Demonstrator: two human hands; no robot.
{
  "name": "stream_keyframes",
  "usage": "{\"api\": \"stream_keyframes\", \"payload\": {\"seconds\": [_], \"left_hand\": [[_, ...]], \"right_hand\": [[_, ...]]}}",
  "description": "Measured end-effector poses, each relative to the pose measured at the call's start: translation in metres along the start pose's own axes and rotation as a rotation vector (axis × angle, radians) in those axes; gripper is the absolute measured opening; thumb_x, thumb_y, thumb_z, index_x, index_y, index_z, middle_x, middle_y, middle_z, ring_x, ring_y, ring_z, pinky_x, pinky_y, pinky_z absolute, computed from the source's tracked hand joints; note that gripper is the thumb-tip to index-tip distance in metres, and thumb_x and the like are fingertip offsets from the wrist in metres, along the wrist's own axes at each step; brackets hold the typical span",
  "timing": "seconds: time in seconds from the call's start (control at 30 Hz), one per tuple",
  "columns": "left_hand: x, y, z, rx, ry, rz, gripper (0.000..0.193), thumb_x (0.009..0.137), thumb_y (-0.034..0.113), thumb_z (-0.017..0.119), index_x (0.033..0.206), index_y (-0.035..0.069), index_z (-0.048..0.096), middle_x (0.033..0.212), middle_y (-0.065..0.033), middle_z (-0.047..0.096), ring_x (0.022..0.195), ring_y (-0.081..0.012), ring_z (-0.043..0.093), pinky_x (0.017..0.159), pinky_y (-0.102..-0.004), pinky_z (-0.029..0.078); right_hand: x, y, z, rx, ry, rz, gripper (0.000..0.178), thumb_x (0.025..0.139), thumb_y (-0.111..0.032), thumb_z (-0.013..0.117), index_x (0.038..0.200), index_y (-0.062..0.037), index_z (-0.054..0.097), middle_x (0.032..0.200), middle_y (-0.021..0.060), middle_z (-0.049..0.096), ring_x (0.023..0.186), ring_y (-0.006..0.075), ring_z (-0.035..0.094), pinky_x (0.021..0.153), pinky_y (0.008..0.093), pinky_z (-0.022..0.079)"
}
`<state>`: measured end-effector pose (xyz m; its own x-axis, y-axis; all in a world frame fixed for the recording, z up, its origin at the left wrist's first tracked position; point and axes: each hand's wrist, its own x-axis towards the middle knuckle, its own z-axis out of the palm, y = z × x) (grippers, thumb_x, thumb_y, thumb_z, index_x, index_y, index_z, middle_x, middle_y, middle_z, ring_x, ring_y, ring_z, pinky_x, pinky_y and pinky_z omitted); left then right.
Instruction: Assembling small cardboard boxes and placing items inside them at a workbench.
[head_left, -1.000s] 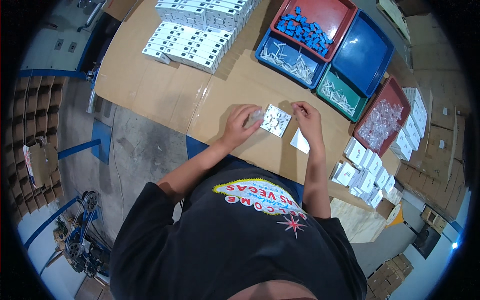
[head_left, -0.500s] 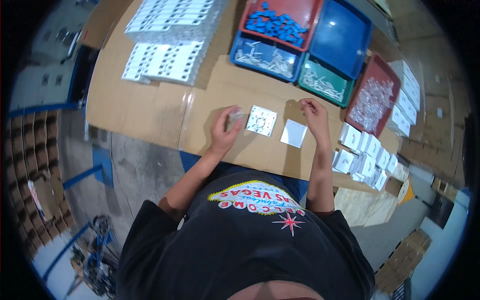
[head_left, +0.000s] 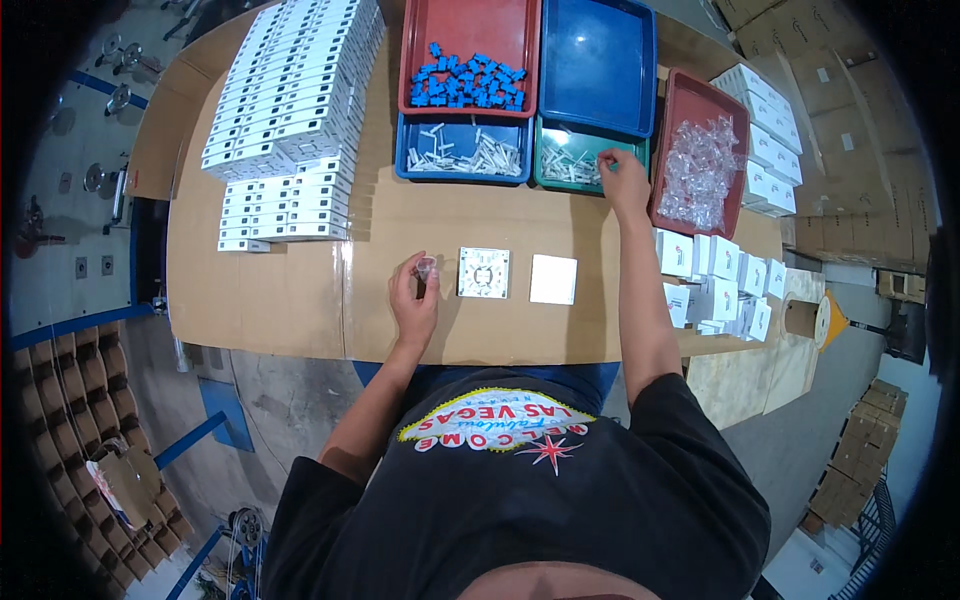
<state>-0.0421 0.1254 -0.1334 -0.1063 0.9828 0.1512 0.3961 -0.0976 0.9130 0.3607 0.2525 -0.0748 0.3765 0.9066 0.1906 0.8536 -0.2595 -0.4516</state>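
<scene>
My left hand (head_left: 413, 305) is over the cardboard-covered table, its fingers curled round a small clear plastic piece (head_left: 427, 268). Just right of it lies a square white plate (head_left: 484, 273) with a round pattern of cut-outs or marks. A plain white square (head_left: 553, 279) lies beside that plate. My right hand (head_left: 626, 180) reaches to the right side of a green tray (head_left: 540, 178) of small white plastic parts (head_left: 568, 165). Its fingertips are drawn together at the tray; whatever they pinch is too small to make out.
Beyond are a red tray (head_left: 418, 50) of blue pieces, a blue tray (head_left: 402, 170) of white parts and another blue tray (head_left: 600, 65). At right, a red tray (head_left: 660, 190) holds clear plastic pieces, near small white boxes (head_left: 715, 300). White boxes (head_left: 290, 130) are stacked at left.
My right hand has moved away from me, from beside the plain white square to the green tray. My left hand still holds the clear piece. The whole view has turned and shifted.
</scene>
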Motion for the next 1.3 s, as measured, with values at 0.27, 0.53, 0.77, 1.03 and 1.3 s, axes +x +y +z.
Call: {"api": "stream_keyframes", "payload": {"seconds": [0.27,0.53,0.77,1.03,1.3], "left_hand": [[0.002,0.004,0.0,0.016,0.003,0.013,0.033,0.097,0.013,0.073,0.128,0.003,0.068,0.115,-0.0116,0.072,0.106,-0.0262,0.066,0.097,-0.0389,0.05],[0.001,0.005,-0.001,0.041,0.021,0.015,0.036,0.092,0.016,0.078,0.125,0.004,0.069,0.111,-0.0132,0.071,0.104,-0.0306,0.067,0.094,-0.0423,0.05],[0.004,0.012,-0.002,0.081,0.055,0.097,0.041,0.087,0.02,0.083,0.124,0.006,0.07,0.11,-0.0116,0.073,0.102,-0.0303,0.068,0.094,-0.0415,0.049],[0.003,0.018,-0.007,0.133,0.024,0.159,0.044,0.084,0.016,0.084,0.125,0.008,0.071,0.113,-0.0108,0.072,0.105,-0.0294,0.069,0.094,-0.0391,0.051],[0.002,0.014,-0.007,0.111,0.028,0.178,0.044,0.084,0.022,0.084,0.124,0.009,0.07,0.115,-0.0089,0.073,0.106,-0.0287,0.068,0.093,-0.0406,0.047]], "right_hand": [[0.018,0.009,0.024,-0.127,-0.116,-0.001,0.011,0.09,-0.019,0.071,0.096,-0.0149,0.08,0.103,0.0134,0.073,0.098,0.0371,0.072,0.081,0.0495,0.057],[0.01,0.001,0.021,-0.136,-0.068,-0.076,0.01,0.088,-0.016,0.072,0.095,-0.0121,0.077,0.108,0.0137,0.071,0.099,0.0372,0.071,0.082,0.0497,0.056],[-0.026,-0.041,-0.002,0.38,-0.098,-0.08,0.014,0.093,-0.013,0.073,0.103,-0.0036,0.073,0.093,0.0104,0.077,0.067,0.0191,0.065,0.066,0.0336,0.052],[-0.131,-0.144,0.031,0.778,-0.642,-0.06,0.013,0.093,-0.01,0.076,0.104,-0.0019,0.075,0.091,0.0039,0.074,0.072,0.0079,0.061,0.066,0.026,0.05],[-0.152,-0.164,0.045,0.747,-0.724,-0.161,0.015,0.099,-0.014,0.074,0.106,-0.0005,0.076,0.078,0.007,0.068,0.065,0.0115,0.06,0.062,0.0293,0.048]]}}
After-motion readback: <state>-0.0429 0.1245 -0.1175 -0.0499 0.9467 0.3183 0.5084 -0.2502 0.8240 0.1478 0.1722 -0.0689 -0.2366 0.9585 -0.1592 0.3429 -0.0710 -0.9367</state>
